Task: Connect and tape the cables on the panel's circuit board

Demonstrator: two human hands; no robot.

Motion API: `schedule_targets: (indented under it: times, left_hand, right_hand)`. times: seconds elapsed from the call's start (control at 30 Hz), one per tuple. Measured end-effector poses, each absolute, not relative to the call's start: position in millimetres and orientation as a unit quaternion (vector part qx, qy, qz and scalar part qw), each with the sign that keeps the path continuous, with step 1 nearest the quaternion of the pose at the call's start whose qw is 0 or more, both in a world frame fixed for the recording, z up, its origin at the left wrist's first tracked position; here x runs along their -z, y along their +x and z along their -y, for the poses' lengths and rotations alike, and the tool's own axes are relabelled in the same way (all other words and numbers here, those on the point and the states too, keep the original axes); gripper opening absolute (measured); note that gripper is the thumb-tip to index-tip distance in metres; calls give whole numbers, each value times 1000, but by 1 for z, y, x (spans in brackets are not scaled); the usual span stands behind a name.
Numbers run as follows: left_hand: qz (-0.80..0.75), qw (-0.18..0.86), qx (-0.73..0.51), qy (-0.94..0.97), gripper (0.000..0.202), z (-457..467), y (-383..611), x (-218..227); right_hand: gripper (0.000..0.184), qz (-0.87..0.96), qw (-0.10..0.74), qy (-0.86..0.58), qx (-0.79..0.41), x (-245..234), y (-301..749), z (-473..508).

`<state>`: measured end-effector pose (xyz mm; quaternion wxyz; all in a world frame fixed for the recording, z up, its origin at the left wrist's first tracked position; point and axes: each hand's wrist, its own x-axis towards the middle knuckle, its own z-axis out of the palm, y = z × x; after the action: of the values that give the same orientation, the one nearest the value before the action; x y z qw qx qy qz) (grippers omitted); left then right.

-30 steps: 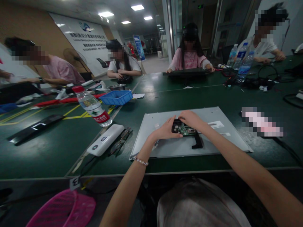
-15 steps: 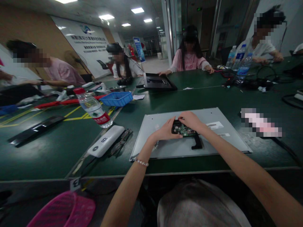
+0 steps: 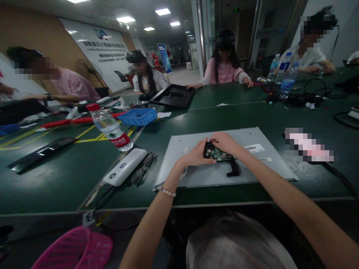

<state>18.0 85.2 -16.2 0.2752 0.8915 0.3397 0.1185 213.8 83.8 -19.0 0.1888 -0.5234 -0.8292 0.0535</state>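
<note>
A flat grey display panel (image 3: 266,172) lies on the table in front of me. On its middle sits a green circuit board (image 3: 221,155) in a black frame, with a hooked black bracket (image 3: 233,170) sticking out towards me. My left hand (image 3: 198,153) grips the board's left side, thumb along the near edge and fingers at the far edge. Bent over the board's far edge is my right hand (image 3: 224,141), its fingertips closed at the rim; the exact spot they pinch is partly hidden.
Left of the panel are folded glasses (image 3: 142,169), a white power bank (image 3: 126,167) and a water bottle (image 3: 112,129). Beyond stands a blue tray (image 3: 138,117). A pixelated phone-like object (image 3: 308,145) lies right. Across the table, a person holds a black frame (image 3: 174,96); other people sit around.
The black frame across the table has tipped down flatter and shifted left under the co-worker's hand. Both my hands stay in place on the circuit board.
</note>
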Motion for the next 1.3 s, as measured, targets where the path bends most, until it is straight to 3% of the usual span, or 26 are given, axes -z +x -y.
schedule_targets:
  times: [0.47,0.67,0.8,0.9,1.0,1.17,1.3]
  left_hand:
    - [-334,258,-118,899,113,-84,15,15]
    - [-326,247,-123,904,112,-84,16,16]
    - [-320,246,-126,906,112,-84,15,16]
    - [-316,247,-128,907,113,-84,15,17]
    - [-312,243,-130,909,113,-85,15,17]
    - [-317,244,-122,908,112,-83,15,14]
    - [-324,228,-138,908,101,-81,12,3]
  right_hand:
    - [27,801,227,-548,-76,-6,251,-70]
    - [20,764,198,-570,-230,-3,307,-40]
    - [28,751,179,-558,-304,9,311,-25]
    - [30,755,179,-558,-295,15,299,-22]
    - [21,762,186,-551,-285,17,291,-21]
    - [16,725,219,-558,-340,20,304,-22]
    - [17,696,221,-611,-304,26,325,-23]
